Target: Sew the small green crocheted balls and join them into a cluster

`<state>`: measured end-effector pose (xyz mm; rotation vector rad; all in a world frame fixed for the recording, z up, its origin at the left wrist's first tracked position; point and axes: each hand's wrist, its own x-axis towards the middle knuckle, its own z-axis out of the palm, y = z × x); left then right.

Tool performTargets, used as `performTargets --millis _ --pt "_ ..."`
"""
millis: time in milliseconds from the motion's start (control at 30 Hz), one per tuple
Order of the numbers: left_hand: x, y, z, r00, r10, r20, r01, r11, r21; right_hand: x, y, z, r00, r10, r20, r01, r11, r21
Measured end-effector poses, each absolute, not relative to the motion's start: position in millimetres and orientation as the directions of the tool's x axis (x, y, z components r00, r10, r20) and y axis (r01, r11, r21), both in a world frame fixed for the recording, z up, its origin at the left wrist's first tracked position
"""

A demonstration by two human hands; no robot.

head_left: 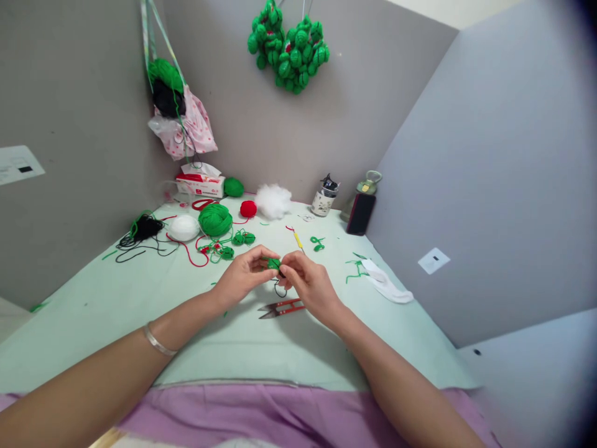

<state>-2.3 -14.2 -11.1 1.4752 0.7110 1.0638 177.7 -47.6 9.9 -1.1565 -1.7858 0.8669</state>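
Note:
My left hand pinches a small green crocheted ball with dark lines on it, between thumb and fingers. At the ball's right edge, my right hand has its thumb and forefinger closed on it; whether a needle is also there is hidden. Black yarn loops down below the fingers. Red-handled thread snips lie on the table just under my hands, blades to the left. A crochet hook with a yellow grip rests beyond my right hand.
Green yarn, white yarn, red yarn, black yarn and stuffing lie at the back left. Finished green balls sit nearer. A phone leans at right near a white cloth strip. Grey panels enclose the table.

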Motion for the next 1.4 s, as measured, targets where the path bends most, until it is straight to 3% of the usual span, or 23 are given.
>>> performTargets --millis 133,233,333,400,467,533,600,700,767,833,900,1000,1133,1267,1400 --pt "-2 -14 -14 0.464 0.863 0.202 -0.079 -0.187 0.979 182 -44 10 -0.26 0.873 0.413 0.528 0.486 -0.696" --pt "-1 -15 -14 0.479 0.864 0.157 -0.008 -0.175 0.985 188 -39 18 -0.148 0.87 0.47 0.362 0.49 -0.793" --pt "-1 -15 -13 0.498 0.861 0.098 0.069 -0.152 0.986 198 -37 34 -0.065 0.954 0.294 0.025 0.296 -0.955" --pt "-2 -14 -12 0.51 0.858 0.065 0.088 -0.128 0.988 205 -36 45 -0.134 0.984 0.114 -0.142 0.095 -0.985" --pt "-4 -12 -12 0.522 0.852 0.046 0.078 -0.102 0.992 213 -35 54 -0.165 0.985 0.05 -0.22 0.012 -0.975" --pt "-6 -9 -13 0.531 0.846 0.04 0.065 -0.087 0.994 225 -32 60 -0.075 0.988 0.132 -0.263 0.108 -0.959" --pt "-8 -5 -15 0.538 0.842 0.035 0.08 -0.092 0.993 244 -27 66 0.117 0.943 0.312 -0.285 0.333 -0.899" --pt "-11 0 -18 0.578 0.816 0.037 0.149 -0.151 0.977 284 -19 73 0.447 0.719 0.533 -0.232 0.669 -0.706" --pt "-12 2 -19 0.618 0.785 0.028 0.17 -0.168 0.971 308 -15 77 0.576 0.604 0.551 -0.176 0.75 -0.638" --pt "-13 1 -17 0.638 0.77 -0.005 0.16 -0.126 0.979 322 -13 78 0.629 0.578 0.52 -0.163 0.752 -0.639" --pt "-14 -1 -16 0.643 0.765 -0.035 0.116 -0.053 0.992 319 -14 77 0.603 0.623 0.498 -0.17 0.711 -0.682" --pt "-14 -3 -15 0.645 0.763 -0.025 0.002 0.03 1.0 293 -18 72 0.43 0.75 0.503 -0.164 0.612 -0.774" --pt "-13 -4 -15 0.642 0.765 0.038 -0.097 0.031 0.995 241 -33 60 0.122 0.874 0.47 0.037 0.469 -0.882" --pt "-12 -3 -12 0.551 0.828 0.109 -0.116 -0.053 0.992 202 -52 43 -0.154 0.878 0.453 0.345 0.477 -0.808" --pt "-11 -3 -11 0.486 0.865 0.126 -0.107 -0.084 0.991 187 -57 26 -0.258 0.848 0.462 0.501 0.526 -0.687"
